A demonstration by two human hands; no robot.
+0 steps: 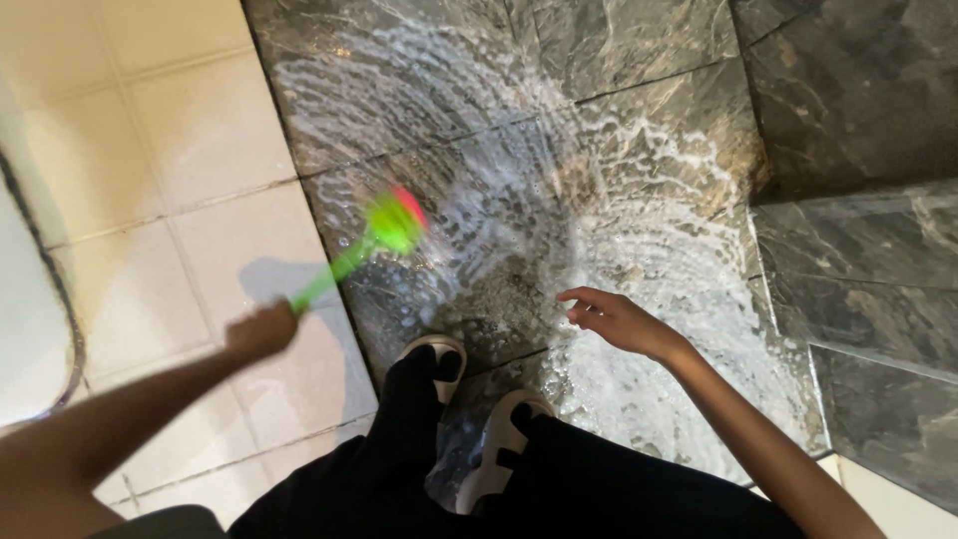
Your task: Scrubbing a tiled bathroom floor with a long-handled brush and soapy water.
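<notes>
Soapy water spreads in white foam [599, 230] across the dark grey stone floor [848, 110], thickest in the middle of the view and trailing toward the lower right. The person stands at the near edge of it, looking straight down at two white sandals [469, 419] and black trousers [419, 479], the toes just at the wet patch.

The left hand [261, 331] is closed in a full grip around the thin green handle of a brush [379, 240]. The brush slants up and to the right from that hand, its bright green head with a red tip blurred, over the wet stone just beside the line where the dark floor meets the pale tiles [180, 180]. Whether the head touches the floor cannot be told through the blur. Its shadow falls on the pale tile near the hand.

The right hand [614, 317] holds nothing; its grip is loose and wide, fingers slightly curled and pointing left, hanging above the foamy stone near the right sandal and well apart from the brush.

On the far left a thin dark hose [62, 299] curves down along the pale tiles. To the right, the grey stone steps up in a raised ledge [878, 260], mostly free of foam
</notes>
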